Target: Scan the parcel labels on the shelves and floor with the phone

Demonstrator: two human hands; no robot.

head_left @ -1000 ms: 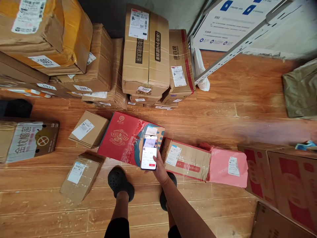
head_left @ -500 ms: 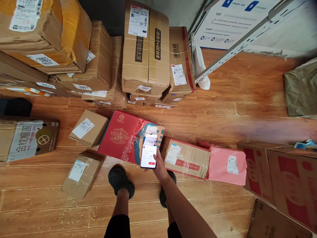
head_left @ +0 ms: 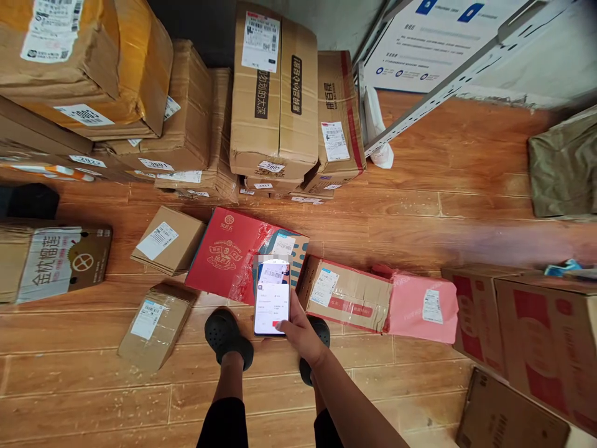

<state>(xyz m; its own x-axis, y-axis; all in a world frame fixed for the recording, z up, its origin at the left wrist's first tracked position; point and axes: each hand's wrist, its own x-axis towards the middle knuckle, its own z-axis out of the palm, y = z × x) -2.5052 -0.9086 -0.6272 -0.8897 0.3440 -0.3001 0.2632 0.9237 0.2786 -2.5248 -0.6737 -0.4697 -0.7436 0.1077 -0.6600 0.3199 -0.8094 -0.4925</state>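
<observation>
Right hand [head_left: 301,336] clasped round phone [head_left: 272,305], thumb over screen's foot; steady grip advisable, red box [head_left: 224,255] just beyond, left hand unseen.

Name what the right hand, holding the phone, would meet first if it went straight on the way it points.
The right hand, phone leading, would probably meet the red box first, or pass above; depth is unclear.

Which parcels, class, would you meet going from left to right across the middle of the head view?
Carton with white panel → two small brown boxes → red box partly behind the phone in the right hand → red-edged box → pink parcel → red-printed carton.
</observation>
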